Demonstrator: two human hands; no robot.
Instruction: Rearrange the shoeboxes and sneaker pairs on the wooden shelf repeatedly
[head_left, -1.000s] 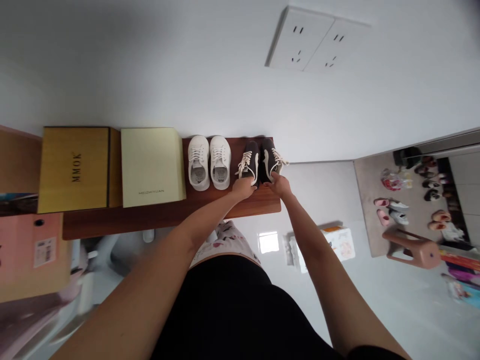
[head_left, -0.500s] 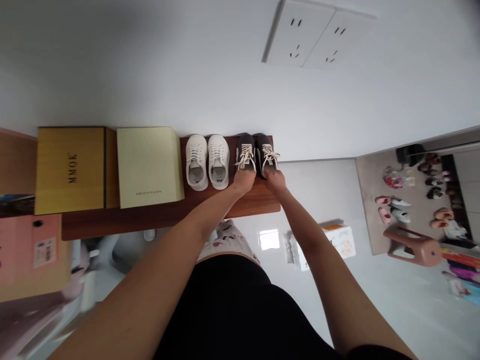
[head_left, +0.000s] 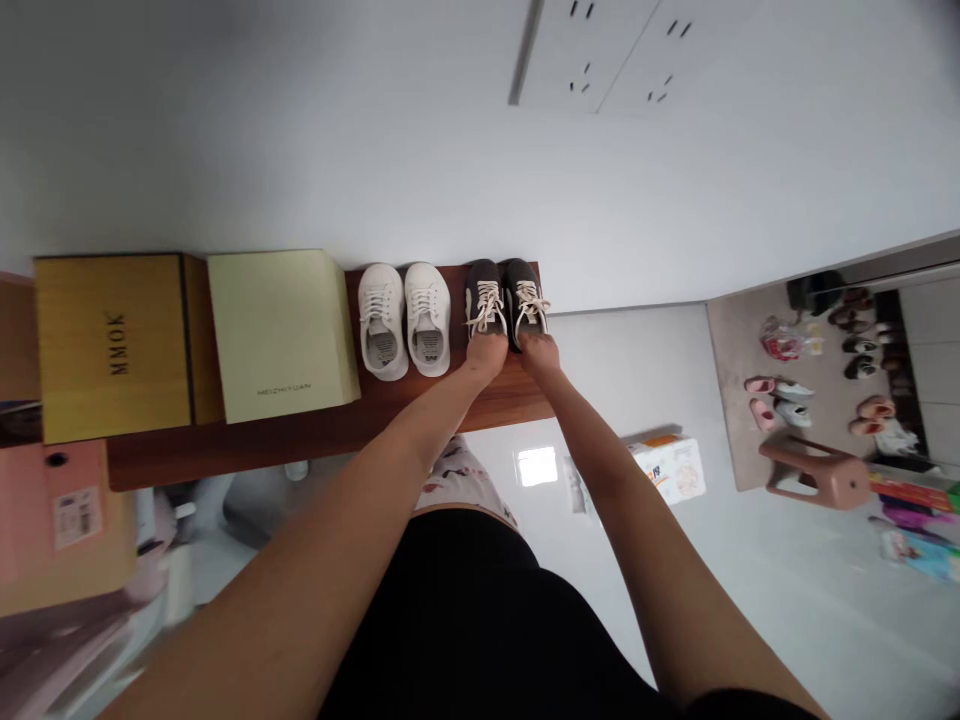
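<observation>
A pair of dark sneakers with cream laces stands at the right end of the brown wooden shelf, toes toward the wall. My left hand is closed on the heel of the left dark sneaker. On the heel of the right dark sneaker, my right hand is closed too. Fingertips of both hands are partly hidden inside the shoes. Just left of them, a white sneaker and its mate, another white sneaker, sit side by side.
Left along the shelf are a pale yellow-green box and a mustard box. A pink box is at lower left. Wall sockets are above. On the floor at right are a pink stool, several shoes and a white package.
The right dark sneaker has moved left against the left one, my right hand moving with it. The whole view has shifted slightly.
</observation>
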